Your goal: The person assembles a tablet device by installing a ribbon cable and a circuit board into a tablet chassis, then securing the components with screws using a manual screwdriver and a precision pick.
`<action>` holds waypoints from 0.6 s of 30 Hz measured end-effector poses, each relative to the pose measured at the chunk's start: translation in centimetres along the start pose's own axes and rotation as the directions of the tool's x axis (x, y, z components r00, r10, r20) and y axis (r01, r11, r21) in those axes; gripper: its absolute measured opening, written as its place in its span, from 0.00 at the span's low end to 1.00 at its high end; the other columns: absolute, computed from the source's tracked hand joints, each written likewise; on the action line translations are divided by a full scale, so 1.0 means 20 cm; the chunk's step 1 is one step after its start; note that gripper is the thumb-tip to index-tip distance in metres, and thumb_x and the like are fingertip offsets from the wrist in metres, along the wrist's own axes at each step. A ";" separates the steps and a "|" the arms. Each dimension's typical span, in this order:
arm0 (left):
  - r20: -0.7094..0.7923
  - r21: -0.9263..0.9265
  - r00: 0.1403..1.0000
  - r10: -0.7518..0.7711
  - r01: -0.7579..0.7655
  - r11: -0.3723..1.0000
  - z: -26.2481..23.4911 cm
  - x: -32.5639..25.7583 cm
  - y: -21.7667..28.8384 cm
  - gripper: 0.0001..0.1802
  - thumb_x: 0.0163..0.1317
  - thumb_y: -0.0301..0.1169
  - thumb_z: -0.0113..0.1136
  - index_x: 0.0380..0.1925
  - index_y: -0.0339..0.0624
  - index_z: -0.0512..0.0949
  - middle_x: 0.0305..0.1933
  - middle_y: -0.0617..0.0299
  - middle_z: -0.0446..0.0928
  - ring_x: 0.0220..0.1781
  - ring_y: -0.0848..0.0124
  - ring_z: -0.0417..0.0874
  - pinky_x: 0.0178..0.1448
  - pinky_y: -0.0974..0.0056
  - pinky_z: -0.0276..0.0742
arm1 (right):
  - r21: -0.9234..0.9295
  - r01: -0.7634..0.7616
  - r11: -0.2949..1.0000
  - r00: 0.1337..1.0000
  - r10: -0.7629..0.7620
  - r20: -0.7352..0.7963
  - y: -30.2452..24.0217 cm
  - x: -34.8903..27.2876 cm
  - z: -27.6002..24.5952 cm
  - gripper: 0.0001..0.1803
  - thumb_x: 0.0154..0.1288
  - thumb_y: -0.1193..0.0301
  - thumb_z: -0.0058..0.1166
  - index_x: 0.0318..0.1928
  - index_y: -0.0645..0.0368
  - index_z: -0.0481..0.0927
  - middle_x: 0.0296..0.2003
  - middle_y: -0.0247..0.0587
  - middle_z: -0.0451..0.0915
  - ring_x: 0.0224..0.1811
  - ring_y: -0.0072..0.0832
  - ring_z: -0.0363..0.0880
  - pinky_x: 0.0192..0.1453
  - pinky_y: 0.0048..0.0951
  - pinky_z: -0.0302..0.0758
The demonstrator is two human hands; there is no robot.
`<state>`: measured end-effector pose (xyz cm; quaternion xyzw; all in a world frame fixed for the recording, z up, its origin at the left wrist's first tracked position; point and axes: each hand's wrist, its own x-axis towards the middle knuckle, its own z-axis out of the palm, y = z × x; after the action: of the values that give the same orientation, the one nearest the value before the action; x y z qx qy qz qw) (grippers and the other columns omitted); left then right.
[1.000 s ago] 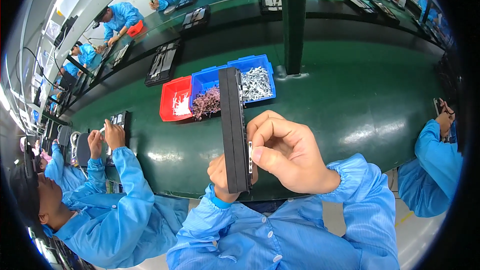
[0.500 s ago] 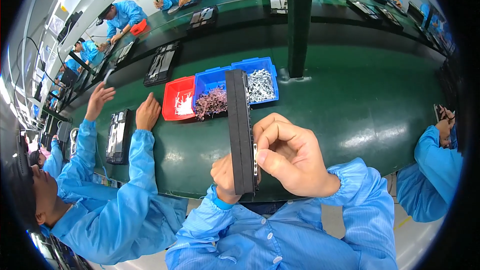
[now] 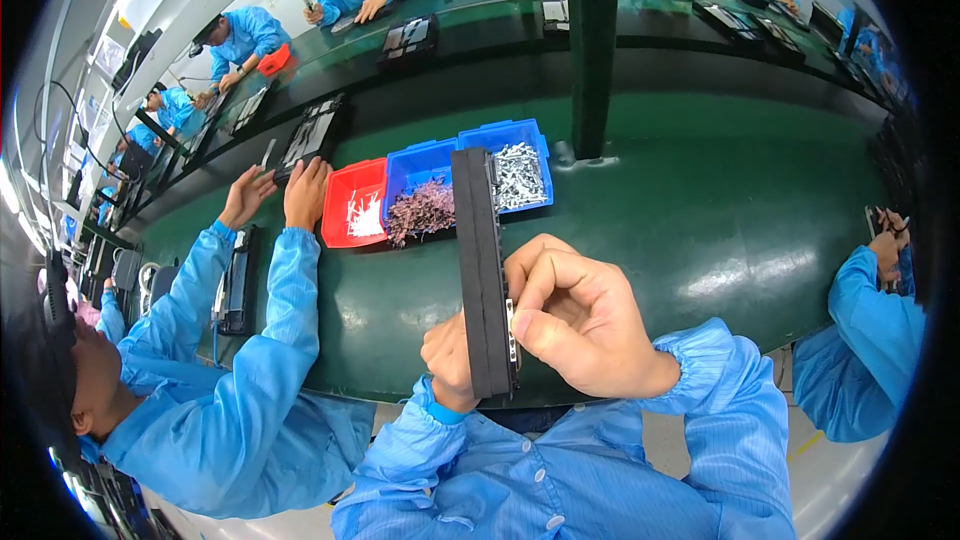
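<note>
A long black rectangular case (image 3: pixel 480 280) stands on edge in front of me, tilted so its narrow dark side faces up. Behind its lower left side, my left hand (image 3: pixel 447 355) is closed around it, most of the fingers hidden by the case. My right hand (image 3: pixel 585 315) is at the right side of the case, thumb and fingers pinched together. Between its thumb tip and the case is a small white strip with dark spots (image 3: pixel 511 330), set along the case's edge. The inner side of the case cannot be seen.
Beyond the case sit a red bin (image 3: pixel 354 202) of white sticks, a blue bin (image 3: pixel 423 156) of pinkish bits and a blue bin (image 3: pixel 545 155) of small silvery parts. A green post (image 3: pixel 592 60) rises from the green bench (image 3: pixel 720 200). A co-worker's hands (image 3: pixel 306 194) are at left.
My hands and the case have sunk slightly in the picture, with the same hold. The left co-worker's hands have moved away from the nearer black tray to the farther one.
</note>
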<state>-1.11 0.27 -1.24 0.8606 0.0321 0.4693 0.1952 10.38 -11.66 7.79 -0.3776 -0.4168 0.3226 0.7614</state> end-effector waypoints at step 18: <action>-0.079 -0.027 0.997 -0.026 0.024 0.999 0.03 0.04 0.02 0.15 0.48 0.22 0.68 0.37 0.26 0.81 0.34 0.47 0.84 0.26 0.60 0.87 0.26 0.64 0.80 | -0.027 -0.023 0.999 1.000 0.024 0.021 -0.02 0.01 -0.01 0.04 0.62 0.79 0.55 0.31 0.64 0.74 0.40 0.41 0.70 0.40 0.20 0.69 0.46 0.23 0.68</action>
<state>-0.28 -0.08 -0.78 0.8382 0.0443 0.5010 0.2107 10.81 -11.82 8.14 -0.3891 -0.4245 0.3300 0.7480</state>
